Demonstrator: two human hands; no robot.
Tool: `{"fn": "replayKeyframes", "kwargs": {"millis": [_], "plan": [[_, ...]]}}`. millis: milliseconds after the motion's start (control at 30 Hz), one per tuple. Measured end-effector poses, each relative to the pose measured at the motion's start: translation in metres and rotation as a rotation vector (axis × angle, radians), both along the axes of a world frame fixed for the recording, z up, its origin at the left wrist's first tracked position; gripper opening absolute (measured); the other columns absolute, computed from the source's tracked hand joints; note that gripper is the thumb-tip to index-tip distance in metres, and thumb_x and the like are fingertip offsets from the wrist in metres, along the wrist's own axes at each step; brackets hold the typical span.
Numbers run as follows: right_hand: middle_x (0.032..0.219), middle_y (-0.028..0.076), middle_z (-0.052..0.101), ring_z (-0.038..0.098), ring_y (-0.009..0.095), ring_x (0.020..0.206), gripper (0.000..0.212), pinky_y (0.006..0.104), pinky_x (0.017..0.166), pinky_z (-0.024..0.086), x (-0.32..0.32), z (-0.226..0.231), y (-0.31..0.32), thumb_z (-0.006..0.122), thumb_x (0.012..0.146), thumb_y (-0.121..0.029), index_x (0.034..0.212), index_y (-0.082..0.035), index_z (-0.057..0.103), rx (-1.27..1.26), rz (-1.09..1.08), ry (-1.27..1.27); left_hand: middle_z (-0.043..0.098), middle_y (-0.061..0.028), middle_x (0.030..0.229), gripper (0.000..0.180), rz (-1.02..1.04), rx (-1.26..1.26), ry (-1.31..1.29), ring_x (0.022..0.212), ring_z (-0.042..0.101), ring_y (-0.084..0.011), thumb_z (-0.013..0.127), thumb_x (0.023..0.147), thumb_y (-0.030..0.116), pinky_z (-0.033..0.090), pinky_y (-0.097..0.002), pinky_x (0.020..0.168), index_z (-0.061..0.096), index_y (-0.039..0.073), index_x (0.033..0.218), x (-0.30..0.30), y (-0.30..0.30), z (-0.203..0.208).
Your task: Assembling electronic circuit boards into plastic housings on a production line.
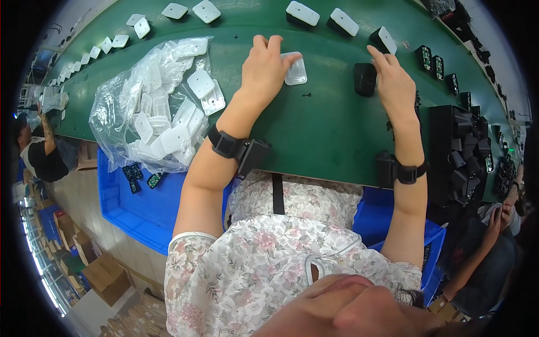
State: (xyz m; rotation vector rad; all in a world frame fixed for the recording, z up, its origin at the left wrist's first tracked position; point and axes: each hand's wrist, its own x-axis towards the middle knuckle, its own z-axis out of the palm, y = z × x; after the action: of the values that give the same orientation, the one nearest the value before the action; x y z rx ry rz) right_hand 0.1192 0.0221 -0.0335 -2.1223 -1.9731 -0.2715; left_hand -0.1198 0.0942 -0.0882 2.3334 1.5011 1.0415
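My left hand (pixel 265 70) is over the green table, fingers apart, its thumb at the edge of a white plastic cover (pixel 296 72) that lies flat. Whether the thumb presses on the cover cannot be made out. My right hand (pixel 396 87) has its fingers stretched forward and apart, beside a black plastic housing (pixel 365 80). Its fingertips are close to a white-topped black case (pixel 384 40); contact is unclear. Between the hands lie small dark screws (pixel 307 95). Each wrist wears a strapped black device.
A clear plastic bag (pixel 120 106) of white covers lies at left. Finished-looking white-topped cases (pixel 302 13) line the far side. Black housings (pixel 463 151) fill a box at right, near circuard-bearing housings (pixel 438 67). Blue bins (pixel 140 216) sit below the table edge; co-workers sit both sides.
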Motion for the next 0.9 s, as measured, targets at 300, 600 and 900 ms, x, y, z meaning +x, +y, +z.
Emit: {"fn": "replayKeyframes", "kwargs": {"millis": [300, 600, 900], "plan": [[0.118, 0.007, 0.056, 0.052, 0.029, 0.108, 0.046, 0.0352, 0.091, 0.045, 0.017, 0.009, -0.024, 0.053, 0.071, 0.009, 0.114, -0.008, 0.059, -0.027, 0.399, -0.064, 0.053, -0.0107, 0.100, 0.057, -0.229, 0.154, 0.231, 0.096, 0.052, -0.0285, 0.077, 0.068, 0.029, 0.044, -0.0368, 0.080, 0.051, 0.003, 0.111, -0.005, -0.008, -0.003], [0.106, 0.011, 0.057, 0.053, 0.031, 0.101, 0.039, 0.0366, 0.085, 0.044, 0.031, 0.003, -0.034, 0.065, 0.080, -0.010, 0.117, -0.005, 0.054, -0.138, 0.225, 0.176, 0.057, -0.0077, 0.106, 0.050, -0.314, 0.156, 0.114, 0.102, 0.052, -0.0260, 0.071, 0.073, 0.013, 0.039, -0.0390, 0.087, 0.051, 0.006, 0.119, 0.005, -0.020, 0.000], [0.106, 0.014, 0.060, 0.058, 0.029, 0.097, 0.039, 0.0346, 0.085, 0.046, 0.010, 0.005, -0.031, 0.067, 0.079, -0.006, 0.117, -0.004, 0.056, -0.005, 0.213, 0.287, 0.059, -0.0073, 0.109, 0.055, -0.499, 0.019, -0.033, 0.106, 0.052, -0.0251, 0.067, 0.072, 0.000, 0.039, -0.0383, 0.090, 0.051, 0.010, 0.123, -0.005, -0.014, 0.000]]}}
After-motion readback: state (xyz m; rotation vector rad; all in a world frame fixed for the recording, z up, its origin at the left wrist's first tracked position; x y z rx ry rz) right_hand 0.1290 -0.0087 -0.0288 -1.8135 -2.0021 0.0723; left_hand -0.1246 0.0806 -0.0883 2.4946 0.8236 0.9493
